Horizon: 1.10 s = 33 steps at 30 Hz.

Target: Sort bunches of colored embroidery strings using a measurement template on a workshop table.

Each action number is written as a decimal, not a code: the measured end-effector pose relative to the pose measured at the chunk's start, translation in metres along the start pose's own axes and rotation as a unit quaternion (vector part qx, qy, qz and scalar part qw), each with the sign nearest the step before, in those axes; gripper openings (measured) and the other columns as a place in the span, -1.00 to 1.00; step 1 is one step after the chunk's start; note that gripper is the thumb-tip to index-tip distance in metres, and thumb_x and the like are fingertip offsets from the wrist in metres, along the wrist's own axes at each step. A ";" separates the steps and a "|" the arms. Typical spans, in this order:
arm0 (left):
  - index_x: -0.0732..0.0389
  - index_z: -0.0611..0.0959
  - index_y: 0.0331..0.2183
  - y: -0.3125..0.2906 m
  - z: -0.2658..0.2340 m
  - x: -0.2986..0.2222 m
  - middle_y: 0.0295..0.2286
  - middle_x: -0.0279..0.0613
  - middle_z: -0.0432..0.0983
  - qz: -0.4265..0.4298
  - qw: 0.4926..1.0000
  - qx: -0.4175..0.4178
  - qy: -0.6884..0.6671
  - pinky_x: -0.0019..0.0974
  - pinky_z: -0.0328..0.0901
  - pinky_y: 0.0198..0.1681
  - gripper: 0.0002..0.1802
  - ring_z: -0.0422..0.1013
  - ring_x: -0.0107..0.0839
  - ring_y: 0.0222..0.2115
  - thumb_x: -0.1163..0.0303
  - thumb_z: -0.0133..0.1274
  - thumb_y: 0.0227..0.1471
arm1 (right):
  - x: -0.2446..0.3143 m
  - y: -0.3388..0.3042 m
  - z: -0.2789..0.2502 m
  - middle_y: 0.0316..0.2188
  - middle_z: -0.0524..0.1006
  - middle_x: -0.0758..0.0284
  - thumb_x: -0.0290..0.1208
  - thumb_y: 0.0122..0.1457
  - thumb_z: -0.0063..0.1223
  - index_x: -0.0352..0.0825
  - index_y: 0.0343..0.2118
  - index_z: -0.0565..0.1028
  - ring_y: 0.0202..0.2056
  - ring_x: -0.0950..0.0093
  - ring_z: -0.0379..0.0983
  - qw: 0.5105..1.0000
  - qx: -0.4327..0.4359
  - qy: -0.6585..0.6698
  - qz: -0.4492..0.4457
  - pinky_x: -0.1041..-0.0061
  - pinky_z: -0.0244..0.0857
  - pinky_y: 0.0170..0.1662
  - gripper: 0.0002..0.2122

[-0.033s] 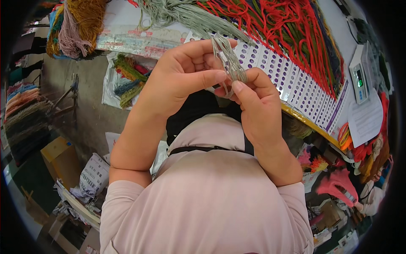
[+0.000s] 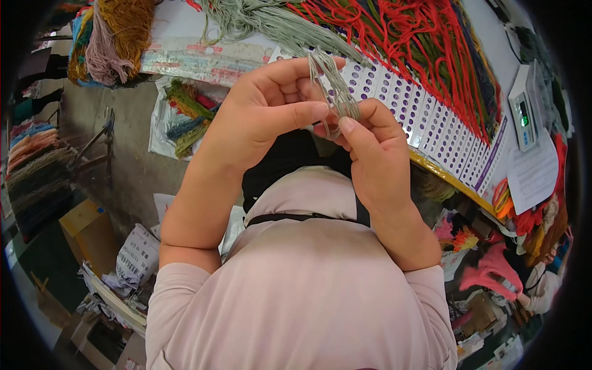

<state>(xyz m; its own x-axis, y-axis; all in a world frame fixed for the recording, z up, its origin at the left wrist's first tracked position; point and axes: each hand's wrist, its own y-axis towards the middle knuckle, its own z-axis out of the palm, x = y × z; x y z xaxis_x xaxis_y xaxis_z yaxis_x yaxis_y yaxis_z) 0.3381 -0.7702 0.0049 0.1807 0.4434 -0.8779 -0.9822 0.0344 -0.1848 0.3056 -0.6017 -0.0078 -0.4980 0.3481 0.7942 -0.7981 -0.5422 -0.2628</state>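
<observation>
A small looped hank of grey-green thread [image 2: 336,83] is stretched between my two hands, in front of my waist and above the near edge of the table. My left hand [image 2: 271,102] has the upper end of the loop over its index finger, with the thumb reaching toward the strands and the other fingers curled. Between thumb and bent index finger, my right hand [image 2: 379,145] pinches the lower part of the hank. Some strands hang below the pinch, partly hidden by fingers. Behind, a longer bundle of the same grey-green thread [image 2: 277,24] lies on the table.
Red thread [image 2: 444,80] spreads over a white card with rows of purple dots [image 2: 401,114]. A digital scale [image 2: 524,117] and a paper sheet [image 2: 535,169] lie at the right. Ochre skeins [image 2: 126,28] hang far left. A cardboard box [image 2: 89,228] stands on the floor.
My hands and the hank stay almost still. At the far right, the pink cloth beside another person has shifted slightly.
</observation>
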 end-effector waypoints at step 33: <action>0.12 0.40 -0.40 -0.120 -0.230 -0.137 -0.75 -0.57 -0.04 -0.025 0.967 -0.254 0.007 -0.56 -0.22 -0.82 -0.80 -0.15 -0.73 -0.82 0.25 -0.20 0.23 | 0.236 -0.107 -0.268 -0.66 0.16 0.63 -0.46 0.17 -0.02 -0.34 -0.23 0.39 -0.70 0.82 -0.04 0.946 -0.238 -0.219 0.022 0.82 -0.21 -0.68 -0.86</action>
<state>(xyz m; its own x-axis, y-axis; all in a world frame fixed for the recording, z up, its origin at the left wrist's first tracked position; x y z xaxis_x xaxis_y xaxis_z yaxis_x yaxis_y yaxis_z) 0.4433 -1.0411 0.0461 0.2305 0.4405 -0.8677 -0.8212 -0.3902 -0.4163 0.1824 -0.2566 0.0611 -0.4286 -0.0743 0.9004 -0.8944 -0.1058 -0.4345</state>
